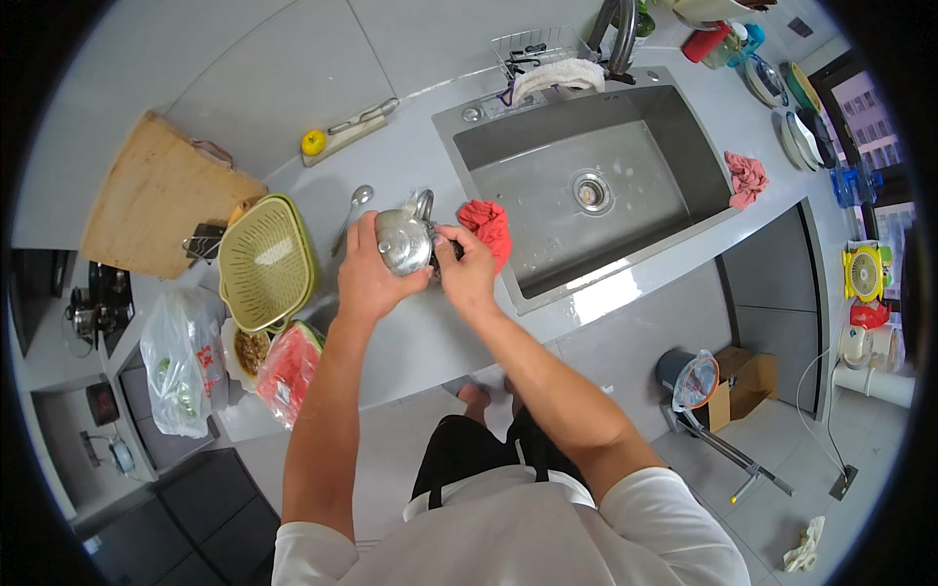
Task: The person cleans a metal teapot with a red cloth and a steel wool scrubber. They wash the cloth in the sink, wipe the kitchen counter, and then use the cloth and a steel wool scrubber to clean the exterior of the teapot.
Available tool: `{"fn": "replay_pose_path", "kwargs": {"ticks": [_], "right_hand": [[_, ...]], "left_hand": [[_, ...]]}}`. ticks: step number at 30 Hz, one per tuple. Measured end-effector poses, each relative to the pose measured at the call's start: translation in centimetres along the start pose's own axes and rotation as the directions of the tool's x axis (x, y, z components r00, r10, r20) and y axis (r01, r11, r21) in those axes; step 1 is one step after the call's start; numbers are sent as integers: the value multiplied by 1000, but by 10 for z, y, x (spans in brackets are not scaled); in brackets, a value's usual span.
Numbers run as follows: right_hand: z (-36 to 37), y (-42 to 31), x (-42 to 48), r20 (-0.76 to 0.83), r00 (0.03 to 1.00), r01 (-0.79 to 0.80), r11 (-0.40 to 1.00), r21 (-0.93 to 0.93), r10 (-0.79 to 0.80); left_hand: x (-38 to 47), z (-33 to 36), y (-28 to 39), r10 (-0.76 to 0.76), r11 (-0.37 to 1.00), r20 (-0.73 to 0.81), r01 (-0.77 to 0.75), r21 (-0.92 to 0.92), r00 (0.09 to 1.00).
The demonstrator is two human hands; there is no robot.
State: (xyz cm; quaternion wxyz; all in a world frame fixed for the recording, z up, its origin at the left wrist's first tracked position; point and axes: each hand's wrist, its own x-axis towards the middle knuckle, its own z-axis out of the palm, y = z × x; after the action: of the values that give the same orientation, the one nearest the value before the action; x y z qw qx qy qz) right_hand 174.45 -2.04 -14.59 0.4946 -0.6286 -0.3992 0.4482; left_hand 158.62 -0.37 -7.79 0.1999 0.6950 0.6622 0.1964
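My left hand (374, 267) grips the round side of a shiny metal vessel (405, 245), with fingers and thumb spread around it. The vessel is tilted above the counter, and its curved metal handle (424, 205) points away from me. At its right side my right hand (467, 269) pinches with thumb and fingers. A small dark piece (459, 250) shows under those fingers; whether it belongs to the vessel is hidden. Just beyond my right hand a crumpled red cloth (486, 225) lies by the sink edge. Left of the vessel rests a metal spoon (353, 217).
Right of my hands is a stainless steel sink (623, 176) with a faucet (623, 40) behind it. On the left stand a green colander (265, 267), wrapped watermelon (288, 373), a plastic bag (182, 359) and a wooden cutting board (157, 198). A pink cloth (747, 179) lies beyond the sink.
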Motion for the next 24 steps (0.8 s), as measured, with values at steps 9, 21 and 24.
{"fn": "replay_pose_path", "kwargs": {"ticks": [9,21,24], "right_hand": [[-29,31,5,49,999,-18,998,61,15],[-4,17,10,43,994,107,983,-151,-102],[-3,-3,3,69,995,67,998,3,-67]], "left_hand": [[26,-41,-18,324,942,232,-335,10,917],[11,-12,-11,127,990,89,-121,-71,988],[6,-14,-14,116,991,76,-110,-82,990]]}}
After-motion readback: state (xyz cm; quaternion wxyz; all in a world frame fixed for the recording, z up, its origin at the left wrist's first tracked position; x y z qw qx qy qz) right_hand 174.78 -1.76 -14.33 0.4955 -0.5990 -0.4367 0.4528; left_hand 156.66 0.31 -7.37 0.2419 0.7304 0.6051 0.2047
